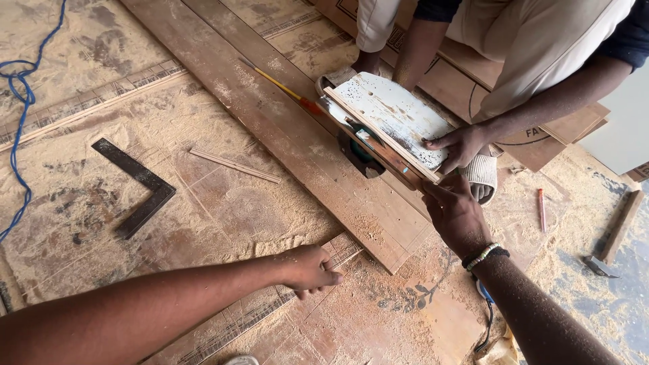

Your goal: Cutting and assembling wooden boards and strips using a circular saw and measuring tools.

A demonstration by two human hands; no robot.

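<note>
My right hand (pixel 456 215), with a beaded band at the wrist, grips the near corner of a white panel (pixel 392 115) edged with a wooden batten (pixel 378 145). The panel stands tilted on a long plank (pixel 291 135), with a dark green tool (pixel 357 152) under it. Another person's hand (pixel 461 145) presses on the same end of the panel from the far side. My left hand (pixel 309 269) is closed in a fist and rests on the dusty plywood sheet (pixel 223 209), next to a thin wood sliver (pixel 348 257).
A black carpenter's square (pixel 138 188) and a thin wooden strip (pixel 233 165) lie on the sawdust at left. A yellow and orange pencil (pixel 284 88) lies on the plank. There is a blue cable (pixel 20 101) at far left, and a red pencil (pixel 541 209) and a hammer (pixel 612 243) at right.
</note>
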